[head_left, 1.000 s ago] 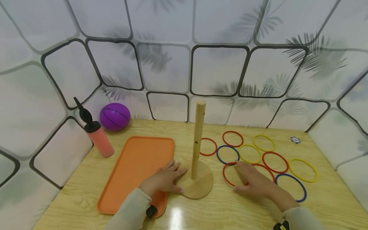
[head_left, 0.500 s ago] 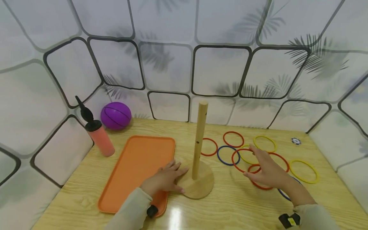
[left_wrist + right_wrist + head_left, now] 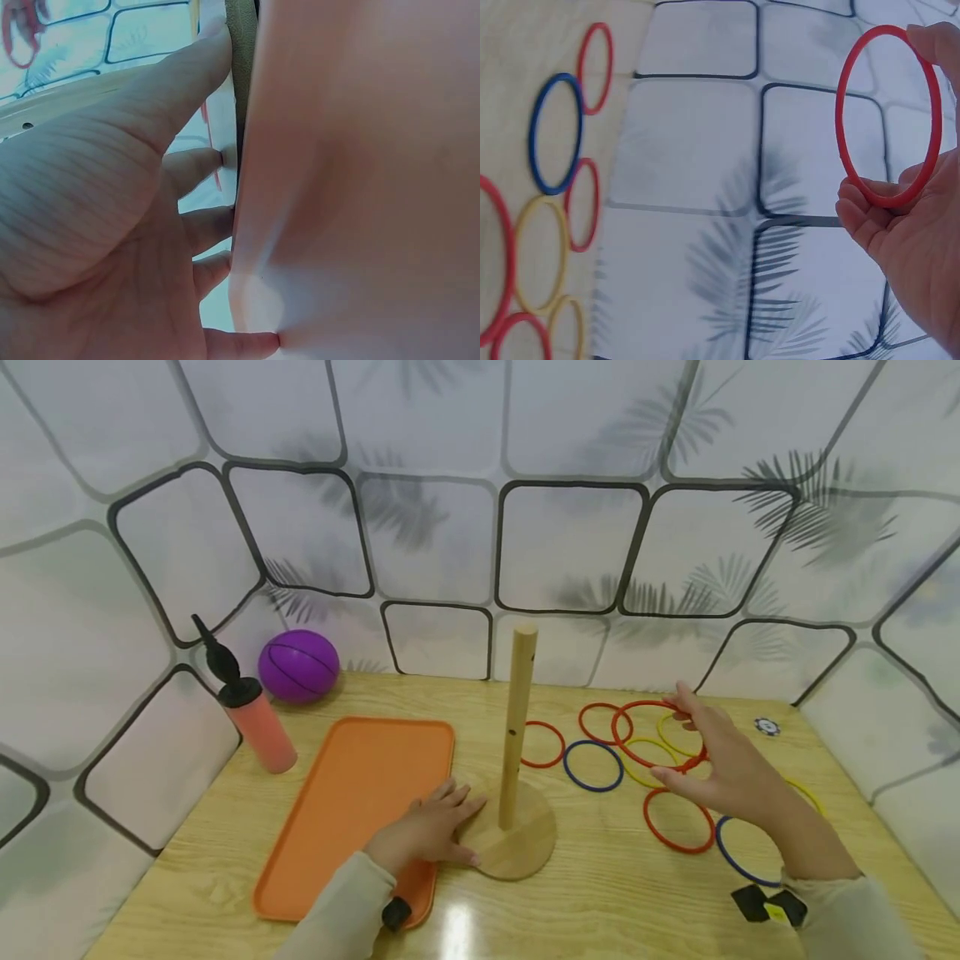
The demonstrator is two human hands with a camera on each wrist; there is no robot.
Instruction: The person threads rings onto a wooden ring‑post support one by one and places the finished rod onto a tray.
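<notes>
In the head view my right hand (image 3: 731, 772) holds a thin red ring (image 3: 839, 112) above the table, gripped at its edge between thumb and fingers. Flat on the table below lie several other rings, among them a red ring (image 3: 686, 852) and a blue ring (image 3: 596, 790). My left hand (image 3: 427, 828) rests, fingers spread, on the round wooden base (image 3: 528, 852) of an upright wooden post (image 3: 516, 727). It also lies over the right edge of an orange tray (image 3: 367, 785). The left wrist view shows its fingertips at the tray's edge.
A purple ball (image 3: 298, 667) sits at the back left against the patterned wall (image 3: 435, 535). Before it, a pink hand pump (image 3: 262, 731) with a black nozzle stands on the wooden table (image 3: 570, 910). A small round chip (image 3: 767, 727) lies at the back right.
My right hand has picked the red ring up off the table and carried it upward and to the right. My left hand stays on the post's base.
</notes>
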